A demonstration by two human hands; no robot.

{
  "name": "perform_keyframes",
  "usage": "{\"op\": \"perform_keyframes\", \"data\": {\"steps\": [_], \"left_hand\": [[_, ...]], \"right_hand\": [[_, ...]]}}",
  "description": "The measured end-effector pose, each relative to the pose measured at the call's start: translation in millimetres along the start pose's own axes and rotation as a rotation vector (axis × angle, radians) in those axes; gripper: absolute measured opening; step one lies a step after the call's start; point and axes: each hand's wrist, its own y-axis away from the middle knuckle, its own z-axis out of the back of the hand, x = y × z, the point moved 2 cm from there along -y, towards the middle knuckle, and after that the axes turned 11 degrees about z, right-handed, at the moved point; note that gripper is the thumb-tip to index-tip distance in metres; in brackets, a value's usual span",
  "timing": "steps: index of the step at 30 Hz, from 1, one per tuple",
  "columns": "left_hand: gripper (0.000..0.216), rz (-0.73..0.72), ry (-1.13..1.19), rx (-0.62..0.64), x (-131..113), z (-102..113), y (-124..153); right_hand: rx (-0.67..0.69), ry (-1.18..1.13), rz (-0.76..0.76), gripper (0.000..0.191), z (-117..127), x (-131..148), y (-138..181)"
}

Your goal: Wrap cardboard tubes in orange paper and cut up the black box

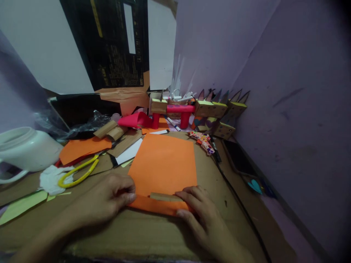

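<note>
A sheet of orange paper [164, 162] lies flat on the cardboard-covered table, its near edge folded up. Inside that fold sits a narrow brown cardboard piece [163, 197], partly covered by the paper. My left hand [113, 197] pinches the fold's left end between thumb and curled fingers. At the right end my right hand [201, 210] grips the folded edge, thumb on the near side and fingers over the cardboard piece.
Yellow-handled scissors [79, 173] and a crumpled white tissue [55, 179] lie left, by a white pot [30, 148]. Cardboard figures [208, 109] stand at the back. To the right are a dark phone [239, 157], a black cable [238, 197] and the wall [298, 109].
</note>
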Motion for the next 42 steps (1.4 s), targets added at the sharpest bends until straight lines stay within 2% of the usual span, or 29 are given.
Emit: {"op": "perform_keyframes", "data": {"steps": [3,7,9,12,17,23,37,40,42], "left_hand": [[0.029,-0.039,-0.033,0.056,-14,17,-19],[0.030,-0.161,-0.234,-0.160,-44,35,-76],[0.038,-0.180,-0.287,-0.215,-57,33,-110],[0.038,-0.197,-0.378,-0.261,-69,23,-152],[0.037,-0.186,-0.476,-0.274,-66,12,-189],[0.029,-0.178,-0.499,-0.300,-58,6,-201],[0.026,-0.194,-0.458,-0.419,-58,1,-194],[0.025,-0.212,-0.435,-0.436,-63,10,-184],[0.032,-0.232,-0.415,-0.465,-67,21,-162]], "right_hand": [[-0.001,0.020,0.017,0.024,0,2,1],[0.005,0.050,0.021,0.024,3,8,-1],[0.025,0.075,0.003,0.025,4,11,-4],[0.072,0.119,0.002,0.028,7,14,-8],[0.122,0.127,0.006,0.029,14,21,-11],[0.133,0.006,-0.064,0.027,19,26,-10],[0.139,-0.103,-0.164,0.024,18,24,-9],[0.116,-0.127,-0.169,0.024,16,22,-8],[0.095,-0.122,-0.160,0.024,15,21,-8]]}}
